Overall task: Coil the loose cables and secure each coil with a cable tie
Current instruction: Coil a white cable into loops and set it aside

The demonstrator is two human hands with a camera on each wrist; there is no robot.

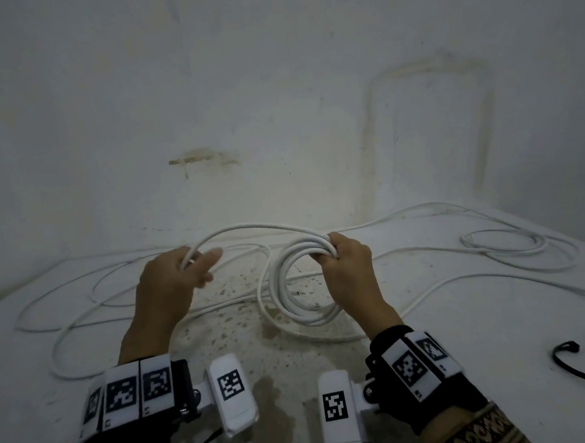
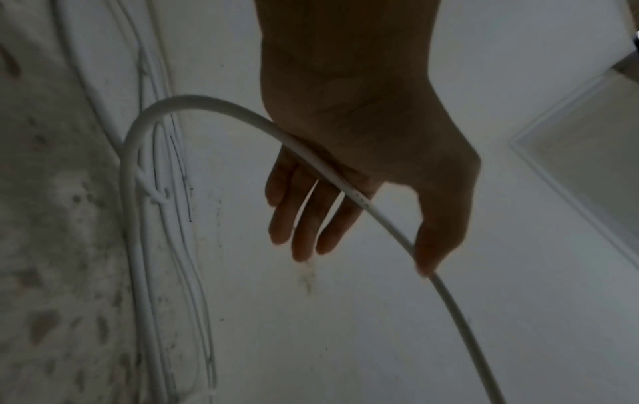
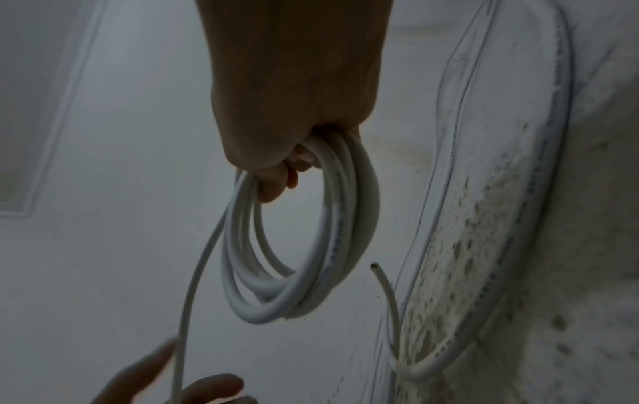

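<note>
Mid-coiling: right hand (image 1: 349,269) grips coil (image 1: 299,282); left hand (image 1: 175,281) pinches cable (image 1: 250,227) loosely (fingers mostly extended). Next: another loop across to right.

Right hand (image 1: 349,269): centre-right of frame, fingers curled round the top of a white cable coil (image 1: 299,282) of several loops, held up off the surface.
Left hand (image 1: 175,278): centre-left of frame, thumb extended, a single white cable strand (image 1: 250,227) running through the fingers and arching across to the coil.
Loose white cable (image 1: 69,321): sprawled in wide loops over the white surface (image 1: 494,346), left and right of the hands.
Smaller loose coil (image 1: 504,242): right of frame, lying flat.
Black cable (image 1: 569,362): lower right edge.
Wrist bands: marker-tagged, on both wrists, bottom of frame.
Wall (image 1: 277,86): stained, upper frame.
</note>
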